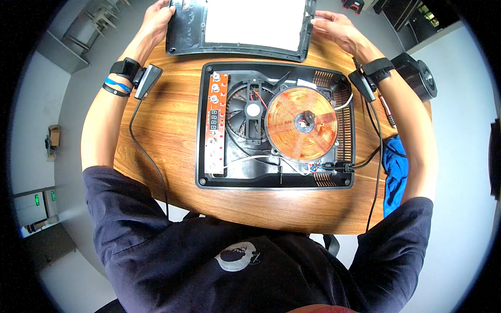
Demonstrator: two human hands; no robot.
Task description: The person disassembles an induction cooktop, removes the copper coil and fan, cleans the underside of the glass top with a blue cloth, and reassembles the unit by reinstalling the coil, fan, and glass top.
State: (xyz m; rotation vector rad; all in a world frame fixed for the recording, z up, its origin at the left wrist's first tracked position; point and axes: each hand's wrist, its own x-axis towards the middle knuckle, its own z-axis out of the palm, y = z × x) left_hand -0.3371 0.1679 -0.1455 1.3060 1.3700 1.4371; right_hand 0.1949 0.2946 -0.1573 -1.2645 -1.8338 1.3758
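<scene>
— Copper first: where does that coil sit?

— The copper induction coil [301,124] lies in the right half of the opened induction cooker base [275,180], which rests in the middle of the round wooden table [162,130]. Just beside the coil, to its left, is a black cooling fan [249,110], and along the base's left wall runs an orange control board [216,122] with a small digit display.

— And the hands?

— Both are at the table's far edge on the cooker's top cover [240,28], a black frame around a white panel, lying apart from the base. The left hand [156,23] grips the cover's left edge, fingers curled around it. The right hand [336,28] rests at its right edge, fingers bent; I cannot tell whether it truly clasps the frame.

— Anything else?

— A blue cloth [395,175] hangs at the table's right edge, with a black round device [417,75] at the far right edge. Black cables [148,156] trail from the wrist-strapped units.
</scene>
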